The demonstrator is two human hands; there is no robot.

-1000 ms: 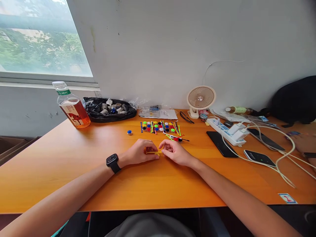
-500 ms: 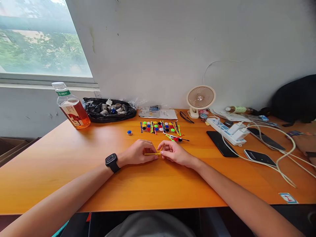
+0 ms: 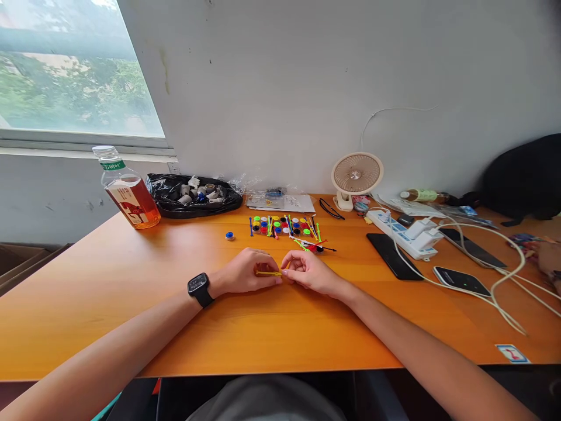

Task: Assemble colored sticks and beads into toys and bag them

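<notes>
Thin yellow plastic sticks [image 3: 268, 273] lie between my two hands, low over the wooden table [image 3: 280, 339]. My left hand [image 3: 245, 271] is closed on them from the left, thumb below and fingers curled above. From the right, my right hand [image 3: 310, 272] pinches their other end, its fingertips nearly meeting the left thumb. The fingers hide part of the sticks. Just beyond the hands is a small pile of coloured sticks and red pieces [image 3: 312, 245]. Farther back lie rows of coloured round pieces [image 3: 283, 226] with more sticks among them. One blue round piece [image 3: 230, 235] sits apart to the left.
A tea bottle [image 3: 134, 199] and a black plastic bag [image 3: 193, 196] stand at the back left. Behind are a small fan [image 3: 356, 175] and glasses [image 3: 332, 208]. On the right lie a power strip [image 3: 401, 234], phones [image 3: 461, 280], cables and a black bag [image 3: 526, 178].
The right fingers have shifted slightly, and a second piece of yellow now shows at an angle by the right fingertips. The left hand stays almost still.
</notes>
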